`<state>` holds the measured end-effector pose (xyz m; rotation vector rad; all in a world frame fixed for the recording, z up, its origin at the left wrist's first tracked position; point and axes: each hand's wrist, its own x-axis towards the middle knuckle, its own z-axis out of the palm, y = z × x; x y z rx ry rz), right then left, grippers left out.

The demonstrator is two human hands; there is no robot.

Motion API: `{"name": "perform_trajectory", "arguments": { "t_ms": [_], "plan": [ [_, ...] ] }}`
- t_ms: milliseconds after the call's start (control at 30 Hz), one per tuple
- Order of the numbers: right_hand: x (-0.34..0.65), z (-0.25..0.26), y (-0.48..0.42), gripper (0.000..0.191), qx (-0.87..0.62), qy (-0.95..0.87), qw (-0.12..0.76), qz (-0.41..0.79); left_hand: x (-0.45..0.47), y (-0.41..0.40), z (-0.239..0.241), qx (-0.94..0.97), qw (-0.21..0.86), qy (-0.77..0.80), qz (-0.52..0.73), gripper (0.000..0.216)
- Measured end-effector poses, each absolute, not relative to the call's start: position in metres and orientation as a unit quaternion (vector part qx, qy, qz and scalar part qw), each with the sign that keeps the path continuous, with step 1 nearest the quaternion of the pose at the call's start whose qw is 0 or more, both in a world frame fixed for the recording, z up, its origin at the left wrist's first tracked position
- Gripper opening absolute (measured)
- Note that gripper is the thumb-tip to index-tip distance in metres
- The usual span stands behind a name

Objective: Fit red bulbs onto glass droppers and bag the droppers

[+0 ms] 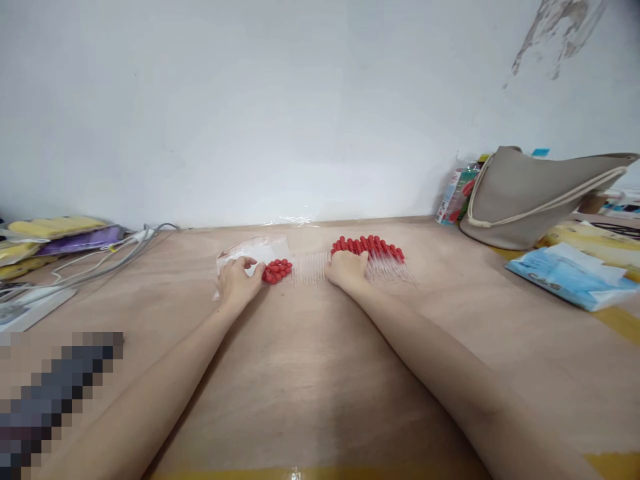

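My left hand [240, 279] rests on the table over the edge of a clear plastic bag with a white sheet [269, 248]. Its fingers are bent but apart, and the thumb tip is beside a small pile of red bead-like pieces [277, 271]. To the right, a row of thin clear sticks [310, 268] lies side by side. My right hand [349, 268] is closed at the end of this row; whatever its fingers hold is hidden. Past it lies a cluster of clear sticks with red tips [373, 247], partly covered by the hand.
A grey bag [535, 193] with a cord stands at the right, near a blue tissue pack [570, 277]. Yellow and purple packages [65, 233] and grey cables [133, 250] lie at the left. A pixelated dark object [60, 393] is at front left. A white wall [300, 120] closes the back.
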<state>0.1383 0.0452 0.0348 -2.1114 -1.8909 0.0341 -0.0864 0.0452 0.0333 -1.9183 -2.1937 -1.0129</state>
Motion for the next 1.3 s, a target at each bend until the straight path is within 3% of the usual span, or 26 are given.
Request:
{"name": "perform_trajectory", "arguments": {
  "t_ms": [233, 433, 567, 700, 800, 900, 1033, 1300],
  "plan": [
    [0.132, 0.038, 0.048, 0.017, -0.749, -0.642, 0.157, 0.046, -0.088, 0.046, 0.036, -0.623, -0.011, -0.738, -0.259, 0.032],
    [0.131, 0.037, 0.046, 0.018, -0.752, -0.633, 0.176, 0.057, -0.088, 0.046, 0.037, -0.604, 0.019, -0.732, -0.313, 0.032],
    [0.133, 0.038, 0.038, 0.024, -0.742, -0.638, 0.204, 0.043, -0.082, 0.041, 0.034, -0.612, 0.035, -0.664, -0.429, 0.027],
    [0.146, 0.026, 0.024, 0.022, -0.664, -0.667, 0.338, 0.019, -0.058, 0.023, 0.027, -0.720, -0.050, -0.500, -0.478, 0.020],
    [0.166, 0.011, 0.005, 0.016, -0.526, -0.721, 0.450, 0.031, -0.038, 0.005, 0.022, -0.799, -0.084, -0.403, -0.438, 0.019],
    [0.189, -0.001, -0.019, 0.013, -0.466, -0.737, 0.487, 0.058, -0.027, -0.010, 0.020, -0.852, -0.091, -0.375, -0.354, 0.023],
    [0.210, -0.002, -0.048, 0.023, -0.417, -0.794, 0.440, 0.032, -0.023, -0.016, 0.019, -0.877, -0.096, -0.369, -0.291, 0.022],
    [0.206, 0.008, -0.053, 0.013, -0.445, -0.803, 0.396, 0.002, -0.020, -0.013, 0.013, -0.875, -0.114, -0.348, -0.317, 0.017]
  ]
}}
